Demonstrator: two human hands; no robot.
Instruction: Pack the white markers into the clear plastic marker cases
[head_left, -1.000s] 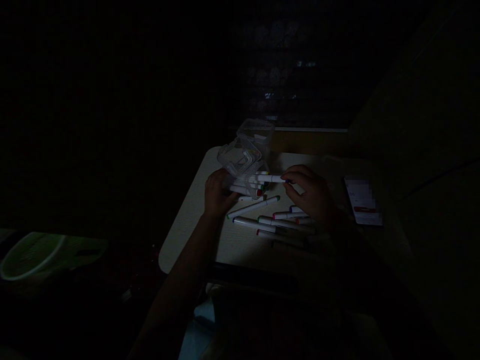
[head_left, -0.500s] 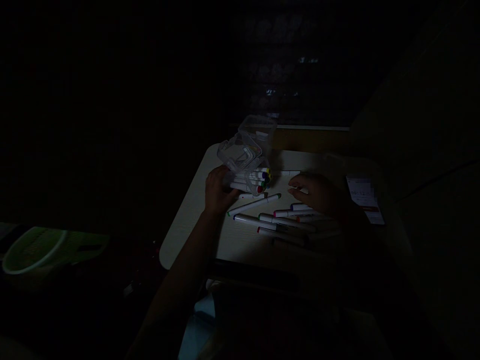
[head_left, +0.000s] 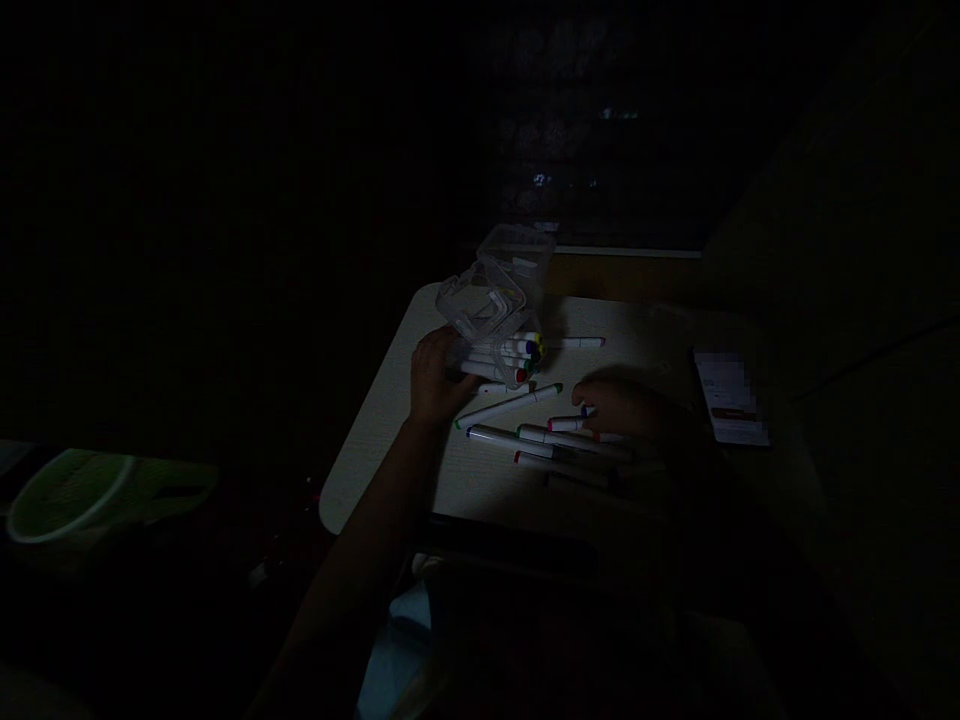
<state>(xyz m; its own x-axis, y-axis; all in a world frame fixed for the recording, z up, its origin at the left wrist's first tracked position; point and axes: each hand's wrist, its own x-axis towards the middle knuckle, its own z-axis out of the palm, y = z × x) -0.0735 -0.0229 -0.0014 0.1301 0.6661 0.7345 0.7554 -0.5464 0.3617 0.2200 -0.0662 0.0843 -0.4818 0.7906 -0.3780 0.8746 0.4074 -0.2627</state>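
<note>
My left hand [head_left: 435, 380] is closed around the near side of a clear plastic case [head_left: 480, 305] lying on its side. Bundled inside it are several white markers [head_left: 487, 368] with coloured ends facing right. My right hand [head_left: 619, 405] is low over loose markers, thumb and fingers apart around a purple-ended marker [head_left: 588, 411]. Darkness hides whether they press on it. Just below lie a pink-ended marker [head_left: 566, 424] and a green-ended marker [head_left: 551, 437]. A longer green-ended marker [head_left: 510, 406] slants between the hands.
On the pale table [head_left: 375, 440], a phone [head_left: 727, 385] with a lit screen lies at the right. One marker [head_left: 581, 342] rests behind my right hand. A green basket [head_left: 71, 495] stands at lower left. The surroundings are very dark.
My right hand has moved slightly down and toward me, away from the marker at the back and over the purple-ended one. My left hand and the case stay in place.
</note>
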